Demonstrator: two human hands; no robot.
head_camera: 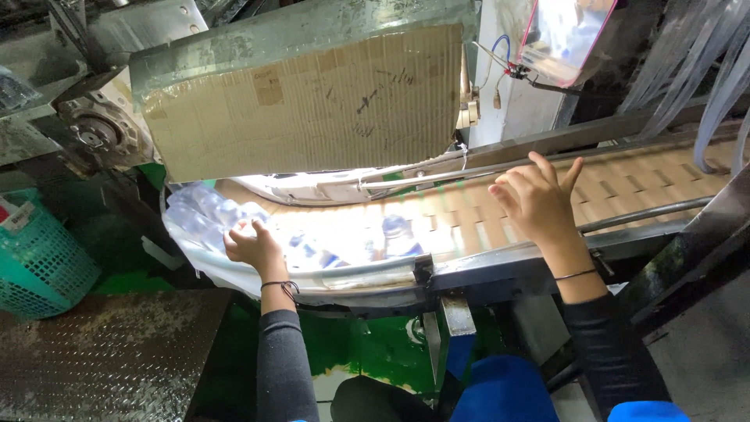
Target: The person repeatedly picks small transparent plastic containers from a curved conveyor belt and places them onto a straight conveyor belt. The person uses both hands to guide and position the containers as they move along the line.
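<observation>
My left hand (251, 244) rests on clear plastic bottles (205, 215) lying at the left end of a curved conveyor, fingers curled over them. A single clear bottle (398, 234) with a blue cap stands upright on the brightly lit belt between my hands. My right hand (537, 202) hovers over the tan slatted conveyor belt (625, 184), fingers spread, holding nothing. Both arms wear dark sleeves, with a thin band on each wrist.
A taped cardboard sheet (312, 101) hangs over the belt. Metal guide rails (648, 212) run along the conveyor. A teal plastic basket (39, 266) stands at left beside a steel tread plate (101, 352). Clear tubes (719, 78) hang at upper right.
</observation>
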